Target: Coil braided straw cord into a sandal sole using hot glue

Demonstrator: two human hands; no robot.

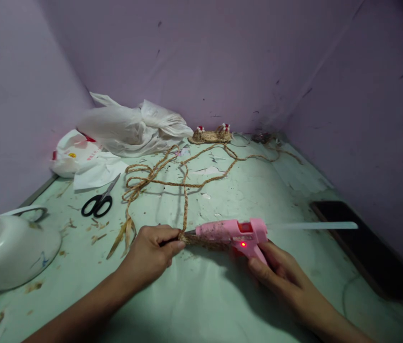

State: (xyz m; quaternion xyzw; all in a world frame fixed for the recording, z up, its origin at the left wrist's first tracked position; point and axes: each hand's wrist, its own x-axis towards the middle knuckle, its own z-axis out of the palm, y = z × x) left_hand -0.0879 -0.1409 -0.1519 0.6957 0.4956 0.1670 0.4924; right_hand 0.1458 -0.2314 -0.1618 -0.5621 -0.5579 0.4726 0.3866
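My left hand (156,250) pinches the end of a braided piece (206,243), whose body lies partly hidden behind the glue gun. In my right hand (283,274) is the handle of a pink glue gun (228,232), with a red light lit and a clear glue stick (315,225) out of its back. The gun's nozzle points left and meets the braid close to my left fingertips. From that spot a braided cord (186,205) runs away over the table into loose loops.
Black-handled scissors (97,205) lie left, near a white ceramic object (15,252). White plastic bags (133,126) and a woven piece with red-and-white decorations (210,137) stand at the back. A dark phone-like slab (362,252) lies right on the green table (265,190).
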